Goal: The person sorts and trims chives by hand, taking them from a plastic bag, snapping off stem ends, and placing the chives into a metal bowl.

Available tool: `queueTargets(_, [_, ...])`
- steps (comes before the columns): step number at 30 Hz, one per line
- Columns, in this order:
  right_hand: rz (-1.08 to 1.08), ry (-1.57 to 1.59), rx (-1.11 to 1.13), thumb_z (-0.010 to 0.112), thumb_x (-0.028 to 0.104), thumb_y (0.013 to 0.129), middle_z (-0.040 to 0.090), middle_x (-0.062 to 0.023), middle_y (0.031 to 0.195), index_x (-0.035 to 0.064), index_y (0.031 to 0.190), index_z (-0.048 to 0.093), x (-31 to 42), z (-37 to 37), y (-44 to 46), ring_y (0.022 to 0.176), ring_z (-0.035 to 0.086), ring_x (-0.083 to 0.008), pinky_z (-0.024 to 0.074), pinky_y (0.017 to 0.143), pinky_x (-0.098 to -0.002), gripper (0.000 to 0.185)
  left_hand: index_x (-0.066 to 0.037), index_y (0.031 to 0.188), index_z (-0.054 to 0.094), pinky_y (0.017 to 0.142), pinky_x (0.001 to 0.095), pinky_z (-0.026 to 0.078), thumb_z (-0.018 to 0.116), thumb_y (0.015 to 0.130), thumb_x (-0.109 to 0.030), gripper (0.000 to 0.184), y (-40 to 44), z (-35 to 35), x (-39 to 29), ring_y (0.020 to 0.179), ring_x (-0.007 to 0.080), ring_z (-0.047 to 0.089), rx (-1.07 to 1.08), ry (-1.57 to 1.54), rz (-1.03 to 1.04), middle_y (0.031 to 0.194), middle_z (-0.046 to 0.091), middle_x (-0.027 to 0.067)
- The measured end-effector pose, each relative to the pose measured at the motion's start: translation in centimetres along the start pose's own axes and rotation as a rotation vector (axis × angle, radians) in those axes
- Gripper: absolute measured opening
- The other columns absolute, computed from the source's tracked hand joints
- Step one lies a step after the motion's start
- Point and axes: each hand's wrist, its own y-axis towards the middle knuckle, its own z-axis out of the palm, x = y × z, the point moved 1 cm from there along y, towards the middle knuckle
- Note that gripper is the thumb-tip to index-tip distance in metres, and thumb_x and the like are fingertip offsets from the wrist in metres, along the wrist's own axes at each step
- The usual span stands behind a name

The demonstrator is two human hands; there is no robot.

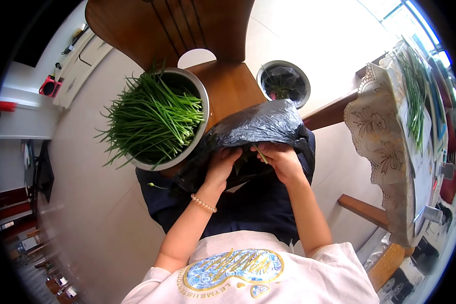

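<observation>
A black plastic bag point(268, 121) lies across my lap, its mouth facing me. My left hand point(222, 166) is at the left side of the opening, fingers curled against the plastic and partly hidden by it. At the right side of the opening, my right hand point(279, 160) pinches a thin green chive stalk point(261, 154). The bag's inside is dark, with a little green showing. To the left, a metal bowl point(206, 109) stands on a wooden chair point(233, 88), heaped with long green chives point(154, 116). One stalk with a bud point(152, 184) sticks out below the bowl.
Beyond the chair, a bin point(304, 83) with a dark liner and some scraps stands on the pale floor point(106, 202). On the right is a table with a lace-edged cloth point(372, 126), bearing more long green stalks point(414, 101). A wooden bar point(362, 210) juts out below it.
</observation>
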Motion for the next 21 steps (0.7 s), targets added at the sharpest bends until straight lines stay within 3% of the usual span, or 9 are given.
queueTargets(2, [-0.21, -0.214, 0.048, 0.06, 0.0, 0.076, 0.063, -0.0101, 0.085, -0.0029, 0.092, 0.059, 0.0, 0.4, -0.6, 0.073, 0.058, -0.0133, 0.0453, 0.067, -0.0239, 0.017, -0.005, 0.1, 0.055, 0.082, 0.0256, 0.04, 0.054, 0.085, -0.014, 0.018, -1.4, 1.1, -1.4, 0.093, 0.0099, 0.051, -0.001, 0.129, 0.105, 0.095, 0.058, 0.0017])
queueTargets(6, [-0.193, -0.308, 0.093, 0.061, 0.0, 0.076, 0.063, -0.0121, 0.088, -0.0064, 0.096, 0.057, 0.2, 1.9, -2.2, 0.074, 0.057, -0.0132, 0.0463, 0.068, -0.0257, 0.022, -0.006, 0.099, 0.057, 0.078, 0.0249, 0.041, 0.053, 0.086, -0.02, 0.02, -4.0, 2.2, -2.6, 0.091, 0.0098, 0.052, -0.013, -0.008, 0.229, 0.097, 0.058, 0.0018])
queueTargets(10, [-0.12, -0.268, 0.123, 0.059, 0.003, 0.079, 0.06, -0.0111, 0.085, -0.0077, 0.108, 0.048, -0.1, 2.5, -3.8, 0.074, 0.057, -0.0139, 0.0467, 0.068, -0.0251, 0.033, -0.008, 0.097, 0.059, 0.073, 0.0236, 0.042, 0.054, 0.086, -0.026, 0.022, -5.7, 1.8, -2.9, 0.087, 0.0096, 0.054, 0.098, 0.083, 0.005, 0.094, 0.06, 0.001])
queueTargets(11, [-0.094, -0.267, 0.088, 0.061, 0.009, 0.08, 0.06, -0.0089, 0.085, -0.0059, 0.107, 0.05, 0.2, 2.7, -4.4, 0.072, 0.058, -0.0133, 0.0461, 0.065, -0.0232, 0.033, -0.009, 0.097, 0.06, 0.072, 0.0235, 0.043, 0.054, 0.086, -0.028, 0.023, -6.2, 1.6, -2.6, 0.085, 0.0095, 0.055, 0.108, 0.106, -0.055, 0.092, 0.06, 0.0008])
queueTargets(16, [-0.044, -0.28, 0.049, 0.058, 0.015, 0.083, 0.059, -0.0057, 0.082, -0.0039, 0.107, 0.05, 0.0, 1.8, -5.6, 0.066, 0.053, -0.0081, 0.0423, 0.059, -0.0195, 0.032, -0.009, 0.095, 0.061, 0.071, 0.0233, 0.044, 0.053, 0.087, -0.028, 0.022, -8.8, 1.8, -2.3, 0.081, 0.0082, 0.057, 0.137, 0.014, -0.154, 0.088, 0.062, 0.0013])
queueTargets(21, [0.055, -0.364, 0.096, 0.06, 0.018, 0.082, 0.056, -0.0019, 0.076, -0.0044, 0.111, 0.049, 0.9, 1.2, -6.1, 0.06, 0.048, -0.004, 0.037, 0.053, -0.0178, 0.038, -0.006, 0.095, 0.059, 0.064, 0.0212, 0.047, 0.051, 0.088, -0.027, 0.024, -10.6, 2.3, -2.1, 0.078, 0.0082, 0.058, 0.349, -0.014, -0.246, 0.088, 0.061, 0.0018])
